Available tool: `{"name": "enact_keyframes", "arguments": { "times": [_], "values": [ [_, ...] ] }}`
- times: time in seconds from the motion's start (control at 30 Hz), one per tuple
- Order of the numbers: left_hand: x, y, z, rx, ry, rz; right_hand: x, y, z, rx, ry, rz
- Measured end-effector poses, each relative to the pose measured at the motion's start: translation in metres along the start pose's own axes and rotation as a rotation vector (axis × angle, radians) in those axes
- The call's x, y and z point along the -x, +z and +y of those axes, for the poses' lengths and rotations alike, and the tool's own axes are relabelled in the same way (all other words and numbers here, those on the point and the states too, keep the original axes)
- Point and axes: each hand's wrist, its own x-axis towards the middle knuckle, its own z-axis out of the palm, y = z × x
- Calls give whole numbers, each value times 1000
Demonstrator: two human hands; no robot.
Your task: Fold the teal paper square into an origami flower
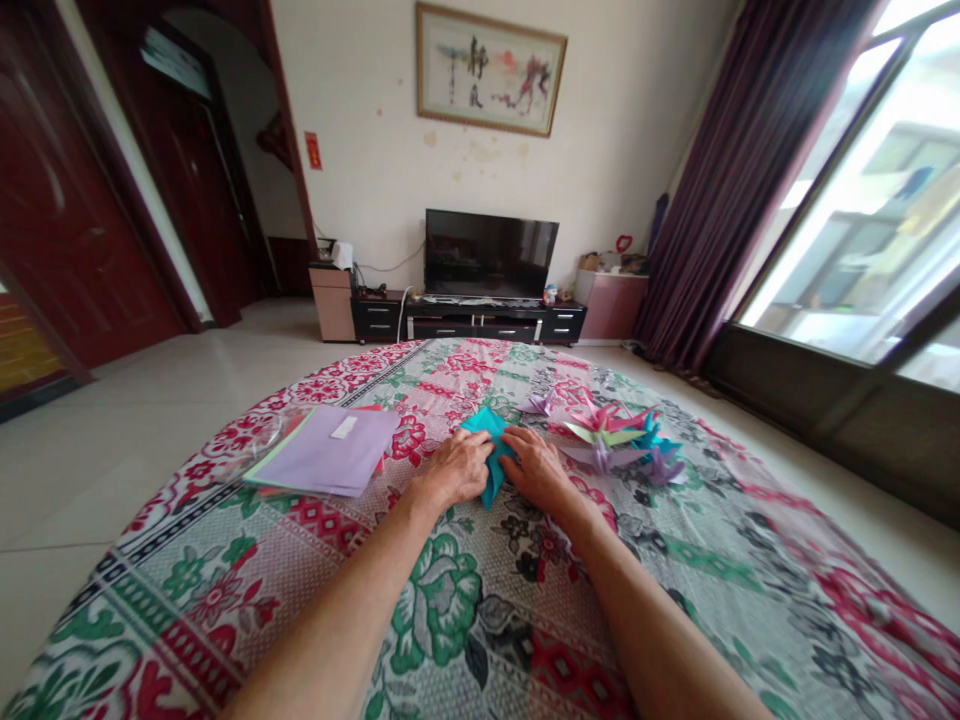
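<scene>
While both forearms reach forward across the patterned tablecloth point(517, 600), the left hand point(459, 466) and the right hand point(534, 463) meet at a folded blue paper point(488, 488), which lies on the cloth between them. The paper stands taller than it is wide as seen, its upper part showing beyond the fingers and its lower end tapering to a point nearer the wearer, below the fingertips. The left hand is in contact at the left side, fingers bent over the paper's middle; the right hand is in contact at the right side, its fingers curled at that edge. Neither palm encloses the paper; whether the fingers pinch it or merely press it down cannot be determined, the undersides being hidden. To the left of the left hand, and apart from it, lies a stack of paper sheets point(311, 465), lilac uppermost, with a small white label point(344, 428) on top and clear plastic point(255, 445) at its left side. To the right, beyond the right hand, folded paper figures point(600, 458) in lilac, pink, pale green and blue sit in a cluster, with one smaller lilac figure point(540, 403) slightly separate, near the blue paper's upper right.
</scene>
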Motion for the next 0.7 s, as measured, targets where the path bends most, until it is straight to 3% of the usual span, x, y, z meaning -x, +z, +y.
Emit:
{"name": "enact_keyframes", "arguments": {
  "times": [0.2, 0.7],
  "values": [
    [-2, 2, -8, 38, 42, 4, 10, -2, -11, -5, 25, 34],
    [-4, 8, -10, 121, -33, 102, 28, -2, -51, 146, 177, 2]
  ]
}}
